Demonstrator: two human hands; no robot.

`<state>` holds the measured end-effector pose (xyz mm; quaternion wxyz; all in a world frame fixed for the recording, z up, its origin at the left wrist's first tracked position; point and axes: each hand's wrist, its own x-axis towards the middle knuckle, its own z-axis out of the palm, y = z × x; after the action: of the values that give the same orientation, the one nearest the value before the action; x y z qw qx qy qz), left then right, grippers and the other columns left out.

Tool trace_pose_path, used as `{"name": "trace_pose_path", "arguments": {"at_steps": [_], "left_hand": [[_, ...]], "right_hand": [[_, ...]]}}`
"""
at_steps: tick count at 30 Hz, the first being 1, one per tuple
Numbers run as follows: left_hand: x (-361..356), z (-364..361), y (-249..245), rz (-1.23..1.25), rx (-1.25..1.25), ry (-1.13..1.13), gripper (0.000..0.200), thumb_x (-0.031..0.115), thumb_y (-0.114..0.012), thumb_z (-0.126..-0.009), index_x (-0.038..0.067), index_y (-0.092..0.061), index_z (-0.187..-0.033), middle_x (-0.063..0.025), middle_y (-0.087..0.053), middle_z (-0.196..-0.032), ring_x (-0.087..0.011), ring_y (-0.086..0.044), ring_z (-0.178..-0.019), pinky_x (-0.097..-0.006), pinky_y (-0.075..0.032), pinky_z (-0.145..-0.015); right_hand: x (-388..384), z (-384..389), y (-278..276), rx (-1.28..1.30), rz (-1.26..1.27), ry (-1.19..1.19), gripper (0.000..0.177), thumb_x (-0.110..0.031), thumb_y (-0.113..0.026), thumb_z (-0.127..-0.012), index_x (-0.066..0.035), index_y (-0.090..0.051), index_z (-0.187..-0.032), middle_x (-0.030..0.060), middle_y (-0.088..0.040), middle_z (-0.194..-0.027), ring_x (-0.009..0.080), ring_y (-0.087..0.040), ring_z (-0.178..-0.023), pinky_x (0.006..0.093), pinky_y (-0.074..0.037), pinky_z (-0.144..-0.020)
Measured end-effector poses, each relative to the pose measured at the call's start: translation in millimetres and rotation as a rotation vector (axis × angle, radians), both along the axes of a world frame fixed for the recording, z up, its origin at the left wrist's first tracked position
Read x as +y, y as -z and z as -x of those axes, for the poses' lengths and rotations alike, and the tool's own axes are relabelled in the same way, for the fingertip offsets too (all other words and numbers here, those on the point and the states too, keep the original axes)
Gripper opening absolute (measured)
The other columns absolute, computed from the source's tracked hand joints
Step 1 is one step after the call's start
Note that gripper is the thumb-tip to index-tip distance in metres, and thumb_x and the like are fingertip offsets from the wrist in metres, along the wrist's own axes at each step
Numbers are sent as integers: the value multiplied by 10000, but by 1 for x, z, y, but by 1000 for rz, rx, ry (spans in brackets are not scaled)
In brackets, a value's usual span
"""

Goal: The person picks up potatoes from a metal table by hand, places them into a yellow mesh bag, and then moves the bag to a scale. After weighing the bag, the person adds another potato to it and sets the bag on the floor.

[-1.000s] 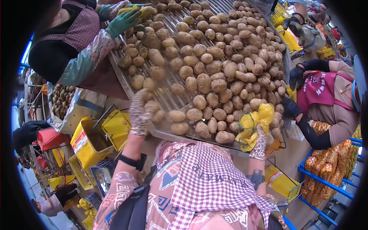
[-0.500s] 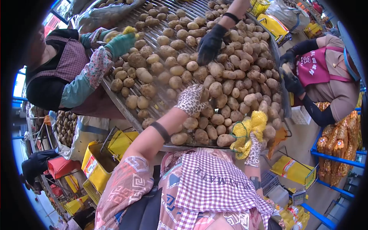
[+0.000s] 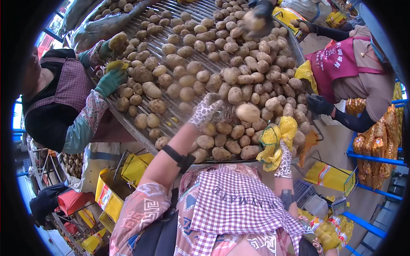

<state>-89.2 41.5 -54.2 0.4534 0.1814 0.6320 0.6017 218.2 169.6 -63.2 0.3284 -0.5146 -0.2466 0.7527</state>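
My left hand (image 3: 206,112), in a leopard-print glove, is over the near part of the potato pile. Its fingers are apart and curved, with nothing held between them. Just to its right, a large pale potato (image 3: 247,112) is blurred by motion and clear of my fingers. At the near edge of the sorting table, my right hand (image 3: 283,160), gloved in the same print, grips a yellow mesh bag (image 3: 287,129). The bag's mouth has a green edge, and its folds cover some of my right fingers. Potatoes (image 3: 223,153) lie around and in front of both hands.
The slatted metal table (image 3: 141,135) carries many potatoes. Co-workers' hands work there too: green gloves (image 3: 112,83) at left, a blurred dark glove (image 3: 262,9) at the far side, a black glove (image 3: 320,105) at right. Yellow crates (image 3: 112,192) and filled mesh sacks (image 3: 376,147) stand around.
My left hand has shifted slightly left and its fingers have spread; a potato now blurs beside it. My right hand keeps the bag. The far dark glove has moved away, and the green gloves moved left.
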Motion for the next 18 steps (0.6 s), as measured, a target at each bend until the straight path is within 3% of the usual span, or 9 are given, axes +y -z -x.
{"name": "trace_pose_path", "arguments": {"at_steps": [2, 3, 5, 7, 9, 11, 13, 18], "left_hand": [[1, -12, 6, 132, 570, 14, 457, 285, -612, -911, 28, -503, -1273, -174, -605, -1198, -298, -595, -1095, -378, -469, -956], [0, -22, 7, 125, 558, 29, 457, 285, -612, -911, 28, -503, -1273, -174, -605, -1198, -298, -595, -1095, -378, -469, -956], [-3, -43, 0, 41, 551, 129, 454, 272, -627, -898, 44, -515, -1274, -192, -593, -1214, -310, -567, -1147, -381, -447, -981], [-1, -57, -8, 18, 514, 231, 448, 240, -642, -875, 37, -530, -1259, -206, -589, -1203, -331, -561, -1146, -395, -444, -983], [10, -66, 17, -78, 972, 228, 375, 195, -603, -898, 27, -541, -1228, -186, -588, -1179, -318, -582, -1099, -388, -472, -931], [24, -74, -2, -138, 939, 225, 353, 191, -606, -894, 32, -560, -1206, -193, -594, -1157, -338, -584, -1077, -399, -480, -914], [46, -78, -9, 2, 864, 339, 449, 163, -657, -826, 62, -537, -1246, -189, -591, -1199, -354, -589, -1071, -427, -480, -925], [97, -102, -24, 143, 935, 662, 599, 323, -658, -834, 56, -465, -1334, -193, -558, -1273, -359, -578, -1114, -430, -483, -923]], "right_hand": [[6, -2, 33, -59, 30, 14, 516, -198, -714, -861, -40, -499, -1302, 100, -618, -1135, 238, -645, -924, 399, -568, -793], [10, -4, 39, -130, 46, -14, 473, -168, -726, -846, -41, -541, -1264, 89, -630, -1111, 225, -646, -902, 381, -564, -784], [0, 10, 12, -150, -154, -134, 408, -142, -684, -869, -46, -551, -1243, 101, -631, -1087, 238, -647, -916, 385, -566, -782], [8, 9, 23, -206, -125, -86, 361, -123, -739, -828, -44, -623, -1160, 56, -653, -1046, 189, -640, -890, 331, -547, -755], [9, 2, 16, -129, -106, -38, 374, -123, -727, -838, -50, -605, -1183, 68, -648, -1065, 205, -648, -899, 353, -558, -764], [5, -10, -3, -44, 11, 110, 401, -136, -696, -864, -56, -562, -1232, 92, -639, -1091, 239, -657, -913, 394, -570, -786], [4, -37, 0, 163, 23, 88, 452, -188, -656, -895, -49, -492, -1292, 130, -619, -1144, 279, -650, -970, 451, -568, -831], [-13, -74, -15, 307, 58, 143, 495, -237, -661, -891, -27, -480, -1301, 152, -608, -1182, 300, -632, -1023, 486, -548, -870]]}}
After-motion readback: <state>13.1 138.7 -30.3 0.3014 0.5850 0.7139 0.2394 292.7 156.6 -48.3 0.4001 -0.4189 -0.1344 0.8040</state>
